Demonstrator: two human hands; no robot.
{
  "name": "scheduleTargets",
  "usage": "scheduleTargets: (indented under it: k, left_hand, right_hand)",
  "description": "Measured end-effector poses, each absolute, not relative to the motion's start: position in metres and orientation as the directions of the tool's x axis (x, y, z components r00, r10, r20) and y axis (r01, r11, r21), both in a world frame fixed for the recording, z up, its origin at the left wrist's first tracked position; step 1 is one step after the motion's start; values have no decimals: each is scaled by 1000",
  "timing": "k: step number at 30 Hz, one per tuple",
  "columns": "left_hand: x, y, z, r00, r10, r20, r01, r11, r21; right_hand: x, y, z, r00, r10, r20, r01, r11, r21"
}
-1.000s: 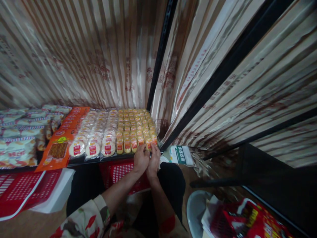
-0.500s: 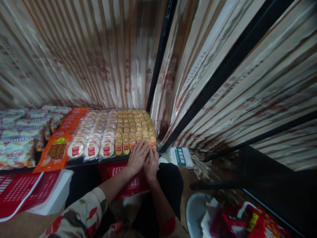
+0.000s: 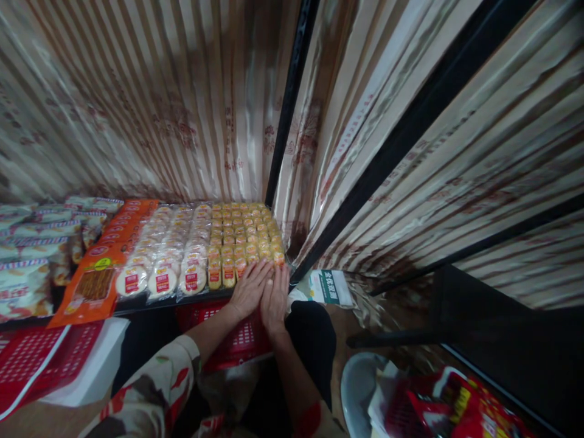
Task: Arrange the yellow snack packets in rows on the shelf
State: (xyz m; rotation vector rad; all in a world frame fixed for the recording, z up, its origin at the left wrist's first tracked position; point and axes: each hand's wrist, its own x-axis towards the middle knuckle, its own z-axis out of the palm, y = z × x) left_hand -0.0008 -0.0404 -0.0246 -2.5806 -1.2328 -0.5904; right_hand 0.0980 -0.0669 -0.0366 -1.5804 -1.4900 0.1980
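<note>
My left hand [image 3: 249,289] rests with fingers stretched over the front of the rows of small yellow wrapped snacks [image 3: 241,234]. Close beside it, my right hand [image 3: 274,301] has its fingers straight against the packs at the shelf's right front corner; its fingertips reach the end row. Neither hand is wrapped round a pack. Packs of round white crackers [image 3: 163,281] in clear film stand to the left of the yellow snacks. Further left lies an orange bag [image 3: 98,277] with a window showing brown sticks.
White snack bags [image 3: 25,289] fill the shelf's left end. Below are red baskets [image 3: 241,337]. A black post [image 3: 292,103] and pleated curtain [image 3: 205,121] stand behind. Right of my knee are a green-and-white bag [image 3: 331,287], a grey basin [image 3: 360,389] and red packets [image 3: 474,407].
My right hand's fingers have straightened from a bent position and now lie flat against the packs. My left hand stays on the front row. The view has shifted slightly.
</note>
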Motion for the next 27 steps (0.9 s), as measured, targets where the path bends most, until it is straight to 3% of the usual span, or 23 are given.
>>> scheduleTargets:
  k: [7,27]
  left_hand:
    - [1,-38,-31,555,704,443,797,-602,-43]
    - [0,-35,-35,571,709,414,790,-611,-42]
  right_hand:
    - [92,-58,-43,235,885,402,711,125,-692]
    - [95,-59,-50,217,863,456,721,173,-671]
